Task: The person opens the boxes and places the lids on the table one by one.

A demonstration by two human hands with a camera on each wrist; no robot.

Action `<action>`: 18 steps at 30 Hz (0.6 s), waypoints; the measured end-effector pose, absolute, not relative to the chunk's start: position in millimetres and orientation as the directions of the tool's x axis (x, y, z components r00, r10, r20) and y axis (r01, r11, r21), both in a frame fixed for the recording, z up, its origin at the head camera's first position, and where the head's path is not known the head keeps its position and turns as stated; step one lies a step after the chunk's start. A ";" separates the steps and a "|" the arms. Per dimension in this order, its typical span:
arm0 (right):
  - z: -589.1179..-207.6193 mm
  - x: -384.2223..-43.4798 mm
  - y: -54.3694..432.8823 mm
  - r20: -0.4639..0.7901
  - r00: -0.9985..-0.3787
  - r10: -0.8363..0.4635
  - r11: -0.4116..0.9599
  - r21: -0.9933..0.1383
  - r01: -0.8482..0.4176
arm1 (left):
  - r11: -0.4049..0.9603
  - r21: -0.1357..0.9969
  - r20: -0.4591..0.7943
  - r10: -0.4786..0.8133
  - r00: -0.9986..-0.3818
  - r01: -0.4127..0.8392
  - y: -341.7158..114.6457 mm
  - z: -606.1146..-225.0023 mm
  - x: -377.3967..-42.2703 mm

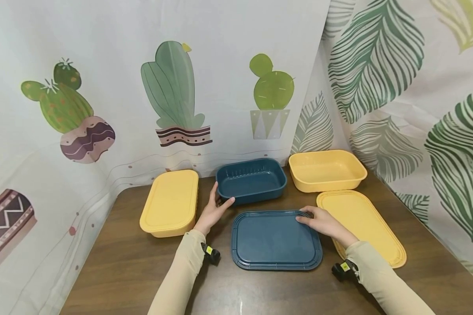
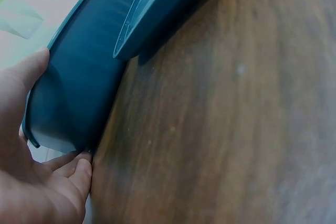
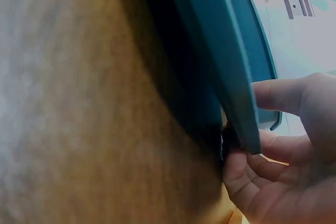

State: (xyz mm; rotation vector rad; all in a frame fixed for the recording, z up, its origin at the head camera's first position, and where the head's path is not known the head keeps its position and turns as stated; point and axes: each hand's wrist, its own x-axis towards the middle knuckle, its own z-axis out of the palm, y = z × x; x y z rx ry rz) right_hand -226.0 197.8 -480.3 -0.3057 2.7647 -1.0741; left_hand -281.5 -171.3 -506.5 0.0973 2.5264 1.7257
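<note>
Head view: left hand [image 1: 213, 213] is gripping blue container [image 1: 255, 181] by its corner, probably steadying it; nearer, right hand [image 1: 322, 221] is pinching blue lid [image 1: 277, 240], supporting its edge above the counter [image 1: 276, 293].

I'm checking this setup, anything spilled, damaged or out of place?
Nothing looks spilled or damaged. Mildly odd: a yellow lid lies in front of the open yellow box, while the left box is covered. The blue lid is off too, but the right hand's fingers hold it.
</note>
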 end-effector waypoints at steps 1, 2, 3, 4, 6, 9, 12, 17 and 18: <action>-480.4 -225.8 197.8 -0.070 -0.967 -0.247 0.723 -0.677 -0.135 | 0.363 0.932 -0.030 0.097 -0.995 0.008 -171.2 -506.6 -281.6; -480.4 -225.6 197.8 -0.066 -0.967 -0.247 0.725 -0.674 -0.139 | 0.366 0.931 -0.027 0.097 -0.995 0.010 -171.1 -506.6 -281.4; -480.2 -225.3 197.9 -0.062 -0.966 -0.250 0.728 -0.670 -0.145 | 0.366 0.930 -0.027 0.097 -0.995 0.010 -170.9 -506.6 -281.3; -480.1 -225.1 197.7 -0.058 -0.966 -0.250 0.731 -0.666 -0.149 | 0.366 0.931 -0.028 0.096 -0.995 0.009 -170.8 -506.7 -281.1; -479.1 -224.5 197.6 -0.051 -0.966 -0.254 0.734 -0.660 -0.158 | 0.366 0.931 -0.033 0.094 -0.995 0.004 -170.7 -506.5 -280.6; -478.3 -223.7 197.2 -0.042 -0.965 -0.259 0.736 -0.655 -0.169 | 0.364 0.931 -0.038 0.093 -0.995 -0.002 -170.9 -506.4 -280.5; -477.6 -223.4 197.1 -0.033 -0.964 -0.263 0.738 -0.650 -0.180 | 0.366 0.930 -0.033 0.095 -0.995 0.004 -171.5 -506.7 -281.1; -478.5 -223.6 197.7 -0.021 -0.963 -0.269 0.745 -0.637 -0.195 | 0.362 0.932 -0.030 0.099 -0.995 0.008 -171.7 -505.8 -280.7; -478.8 -223.7 197.9 -0.018 -0.962 -0.272 0.747 -0.635 -0.199 | 0.361 0.933 -0.032 0.099 -0.995 0.006 -171.7 -505.9 -280.7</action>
